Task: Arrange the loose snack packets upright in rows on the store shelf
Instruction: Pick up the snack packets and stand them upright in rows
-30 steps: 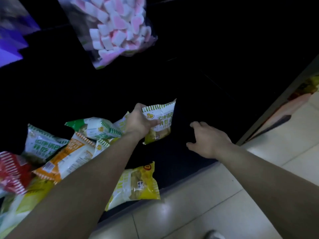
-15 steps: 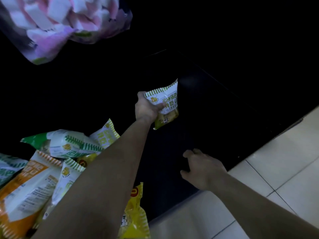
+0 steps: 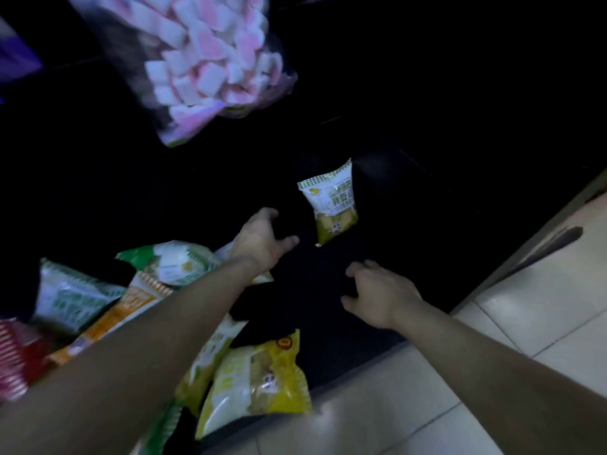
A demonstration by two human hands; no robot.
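Note:
A small white-and-green snack packet stands upright by itself on the dark bottom shelf, tilted slightly. My left hand is a little left of it and below, fingers apart, holding nothing. My right hand hovers open over the shelf's front part, palm down. A loose pile lies at the left: a green-and-white packet, an orange packet, another white-green packet, a red packet and a yellow packet at the shelf's front edge.
A clear bag of pink-and-white marshmallows hangs from the level above, over the shelf's left half. Pale floor tiles run along the shelf's front edge at the right. The shelf's back is too dark to make out.
My left hand carried the white-and-green packet toward the back of the shelf, let it go standing, and drew back open. My right hand stayed open over the shelf front.

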